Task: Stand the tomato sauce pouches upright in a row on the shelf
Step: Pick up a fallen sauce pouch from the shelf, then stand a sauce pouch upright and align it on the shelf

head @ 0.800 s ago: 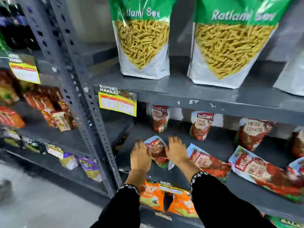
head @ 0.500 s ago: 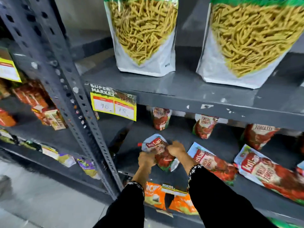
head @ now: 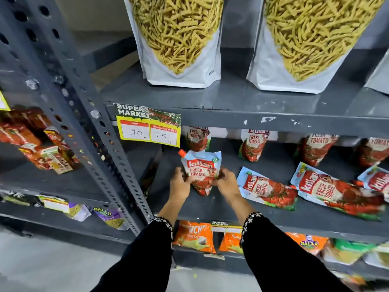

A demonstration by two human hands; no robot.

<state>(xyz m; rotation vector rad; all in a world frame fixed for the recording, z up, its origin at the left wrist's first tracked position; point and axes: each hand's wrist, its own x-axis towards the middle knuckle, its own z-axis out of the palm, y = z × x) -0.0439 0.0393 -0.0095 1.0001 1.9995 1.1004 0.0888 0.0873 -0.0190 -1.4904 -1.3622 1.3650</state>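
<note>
Both hands close on one glossy pale-blue and red plastic tomato sauce pouch with an orange corner spout point(head: 201, 171). The left hand point(head: 179, 183) has its grip curled around the pouch's lower left edge, and the right hand point(head: 226, 182) pinches the lower right edge, fingers folded tight against the film. The held pouch is roughly upright, spout at the top left, its pointed bottom close to or touching the grey painted metal shelf point(head: 210, 209); which, I cannot tell. It sits at the left end of that shelf, in front of the back row.

Four more soft, creased pouches stand upright along the back of the shelf: the first point(head: 196, 139) just behind the held one, the second point(head: 253, 145), the third point(head: 315, 149) and a fourth point(head: 371, 152) partly cut by the frame edge. Three lie flat near the front: one point(head: 266, 189) just beside the right hand, a larger-looking one point(head: 334, 189) further right, and a third point(head: 376, 180) only partly visible.

On the shelf above stand two white matte bags with clear windows of yellow fried sticks, one point(head: 179, 41) left and one point(head: 313, 43) right. A yellow paper price label point(head: 148, 130) hangs from that shelf's front lip, beside the perforated grey steel upright point(head: 84, 106)
</note>
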